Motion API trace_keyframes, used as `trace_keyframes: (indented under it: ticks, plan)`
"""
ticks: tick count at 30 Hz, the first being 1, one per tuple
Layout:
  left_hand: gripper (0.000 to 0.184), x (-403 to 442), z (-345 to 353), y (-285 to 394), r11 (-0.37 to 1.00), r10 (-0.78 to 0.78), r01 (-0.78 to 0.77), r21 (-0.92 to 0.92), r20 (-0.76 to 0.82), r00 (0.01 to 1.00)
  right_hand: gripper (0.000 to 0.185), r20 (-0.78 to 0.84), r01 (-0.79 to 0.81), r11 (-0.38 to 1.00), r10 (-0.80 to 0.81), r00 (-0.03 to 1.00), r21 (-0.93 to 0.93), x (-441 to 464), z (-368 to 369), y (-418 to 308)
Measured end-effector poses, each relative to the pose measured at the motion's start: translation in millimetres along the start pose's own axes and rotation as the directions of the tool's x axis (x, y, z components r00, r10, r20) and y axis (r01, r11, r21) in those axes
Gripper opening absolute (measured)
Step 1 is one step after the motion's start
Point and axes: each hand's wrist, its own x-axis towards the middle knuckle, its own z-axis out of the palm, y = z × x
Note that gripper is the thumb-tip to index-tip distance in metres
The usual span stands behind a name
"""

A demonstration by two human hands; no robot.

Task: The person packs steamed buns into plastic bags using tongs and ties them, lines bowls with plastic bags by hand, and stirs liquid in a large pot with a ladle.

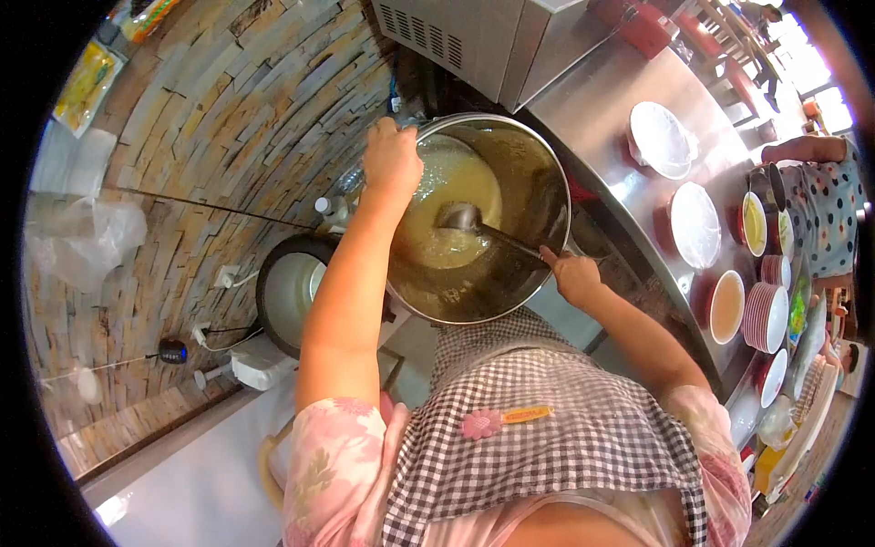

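Note:
A large metal pot (524,150) tilts in front of me, with cloudy yellowish broth (447,187) pooled toward its upper left side. My left hand (392,162) is closed at the pot's upper left rim; its fingertips are partly hidden. On the right, my right hand (574,276) is wrapped round the handle of a dark metal ladle (460,217). The ladle's bowl rests in the broth, and its handle crosses the pot's lower right rim.
To the right, a steel counter (592,114) carries plastic-covered bowls (694,225), an orange-filled bowl (726,307) and stacked dishes (766,316). A metal appliance (465,41) stands at the back. A round dark-rimmed cooker (273,292) sits left, by the stone-patterned wall (210,137). Another person's arm (807,149) reaches in.

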Motion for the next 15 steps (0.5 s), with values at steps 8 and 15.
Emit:
trace_keyframes:
  ticks: [8,15]
  plan:
    - [0.030,-28,-5,31,1.000,-0.031,0.031,-0.005,-0.044,0.999,0.067,-0.119,-0.210,0.975,0.218,0.969,0.077,16,46,6]
    - [0.029,-40,1,55,1.000,0.004,-0.002,0.021,-0.106,0.994,0.054,-0.012,-0.141,0.972,0.146,0.989,0.190,24,69,2]
